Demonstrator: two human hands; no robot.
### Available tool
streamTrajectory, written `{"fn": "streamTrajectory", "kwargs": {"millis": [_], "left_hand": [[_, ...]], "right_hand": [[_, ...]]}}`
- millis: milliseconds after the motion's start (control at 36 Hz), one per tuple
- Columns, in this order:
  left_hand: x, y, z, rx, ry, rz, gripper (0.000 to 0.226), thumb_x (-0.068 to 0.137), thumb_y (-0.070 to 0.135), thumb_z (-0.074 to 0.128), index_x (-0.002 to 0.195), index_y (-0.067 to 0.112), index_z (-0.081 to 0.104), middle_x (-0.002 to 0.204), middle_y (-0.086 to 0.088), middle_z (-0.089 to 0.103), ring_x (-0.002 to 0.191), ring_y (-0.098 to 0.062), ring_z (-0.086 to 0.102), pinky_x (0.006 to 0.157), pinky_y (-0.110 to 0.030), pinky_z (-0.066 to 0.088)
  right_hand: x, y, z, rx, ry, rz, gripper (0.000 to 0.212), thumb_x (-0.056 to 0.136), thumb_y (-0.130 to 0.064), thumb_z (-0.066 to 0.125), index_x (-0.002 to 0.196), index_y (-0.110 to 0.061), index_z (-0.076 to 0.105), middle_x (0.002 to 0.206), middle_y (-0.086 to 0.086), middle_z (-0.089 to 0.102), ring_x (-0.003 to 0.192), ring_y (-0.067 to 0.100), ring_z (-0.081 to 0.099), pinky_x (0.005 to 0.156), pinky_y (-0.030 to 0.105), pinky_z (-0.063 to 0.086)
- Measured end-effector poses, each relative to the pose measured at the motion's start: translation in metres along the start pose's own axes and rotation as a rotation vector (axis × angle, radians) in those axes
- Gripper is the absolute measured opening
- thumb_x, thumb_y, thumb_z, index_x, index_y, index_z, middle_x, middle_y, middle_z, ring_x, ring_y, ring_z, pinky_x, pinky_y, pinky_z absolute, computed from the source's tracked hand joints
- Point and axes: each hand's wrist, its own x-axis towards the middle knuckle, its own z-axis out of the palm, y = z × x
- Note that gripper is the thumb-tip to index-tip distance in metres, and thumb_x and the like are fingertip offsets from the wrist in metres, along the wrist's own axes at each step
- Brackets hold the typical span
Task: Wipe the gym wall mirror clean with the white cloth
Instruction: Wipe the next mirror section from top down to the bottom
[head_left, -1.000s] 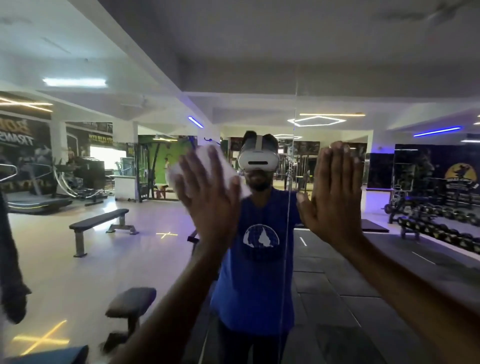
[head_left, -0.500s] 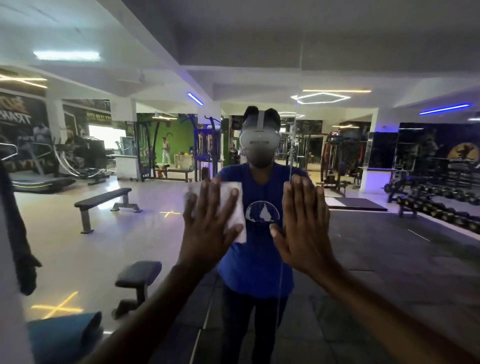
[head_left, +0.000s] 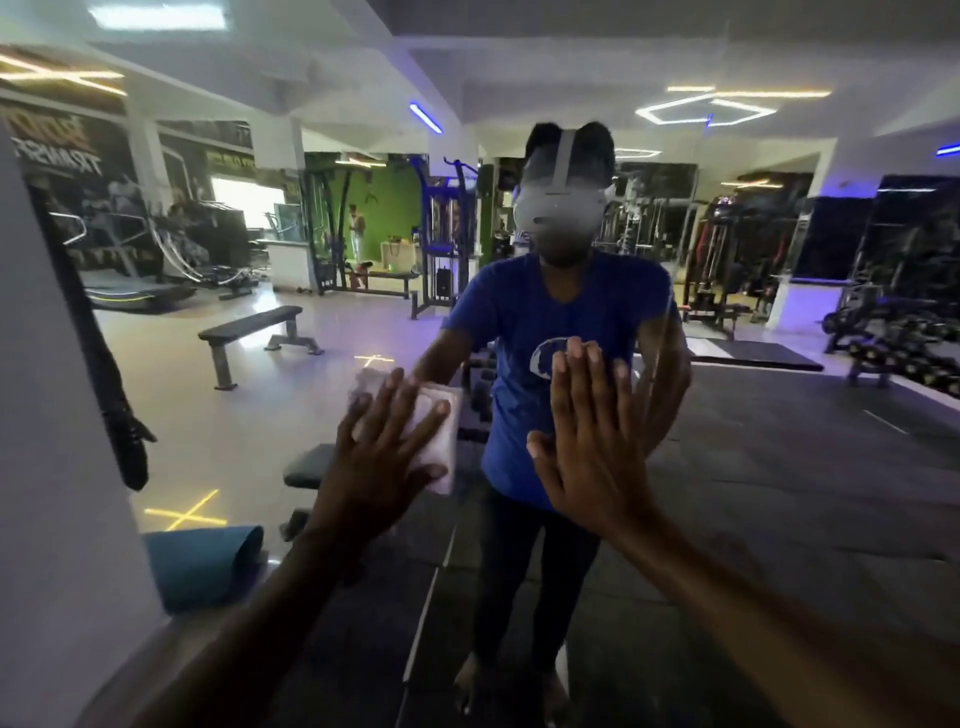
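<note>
The wall mirror (head_left: 779, 467) fills nearly the whole head view and reflects the gym and a person in a blue shirt. My left hand (head_left: 379, 457) presses the folded white cloth (head_left: 441, 436) flat against the glass, fingers spread and straight; the cloth shows above and to the right of the fingers. My right hand (head_left: 587, 441) lies flat on the mirror just right of it, fingers straight and together, holding nothing. A thin vertical seam (head_left: 670, 291) in the glass runs just right of my right hand.
A white wall or pillar (head_left: 57, 467) borders the mirror at the left edge. Reflected in the glass are flat benches (head_left: 249, 332), a rolled blue mat (head_left: 208, 561), weight machines and a dumbbell rack (head_left: 893, 343).
Both hands have slid down the mirror from head height to chest height. The left hand has carried the cloth down and a little left; the view has tilted downward.
</note>
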Motion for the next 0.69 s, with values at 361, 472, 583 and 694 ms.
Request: {"fn": "streamTrajectory", "kwargs": {"millis": [361,472,583,694], "left_hand": [[-0.052,0.066,0.041,-0.292,0.040,-0.411,0.077,0.107,0.052,0.031,0.167,0.023,-0.008,0.170,-0.023,-0.022,0.158,-0.045,-0.016,0.125,-0.063,-0.001],[-0.097,0.031,0.058,-0.172,-0.006,-0.202,0.069,0.108,0.057,0.026,0.167,0.025,0.012,0.174,-0.014,-0.015,0.161,-0.037,-0.011,0.124,-0.056,0.010],[-0.124,-0.020,0.063,-0.219,0.009,-0.776,0.084,0.107,0.062,0.019,0.166,0.004,0.007,0.170,-0.033,0.001,0.159,-0.048,0.002,0.121,-0.059,0.018],[-0.083,0.037,0.052,-0.415,0.129,-1.174,0.101,0.101,0.076,0.007,0.164,-0.002,0.006,0.169,-0.035,-0.002,0.159,-0.049,-0.001,0.130,-0.058,0.000]], "right_hand": [[-0.083,-0.056,0.043,-0.030,-0.103,0.123,0.085,0.107,-0.050,0.039,0.164,0.008,0.013,0.173,0.030,0.006,0.161,0.048,0.003,0.128,0.068,0.009],[-0.095,-0.065,0.049,-0.015,-0.112,0.139,0.087,0.106,-0.048,0.044,0.164,0.008,0.012,0.172,0.031,0.006,0.161,0.048,0.001,0.128,0.067,0.008],[-0.117,-0.070,0.053,-0.006,-0.154,0.122,0.091,0.104,-0.049,0.049,0.165,0.007,0.010,0.172,0.031,0.005,0.161,0.049,0.004,0.129,0.066,0.009],[-0.138,-0.084,0.057,-0.014,-0.220,0.137,0.088,0.105,-0.048,0.046,0.164,0.008,0.013,0.172,0.033,0.007,0.160,0.051,0.005,0.129,0.067,0.010]]}}
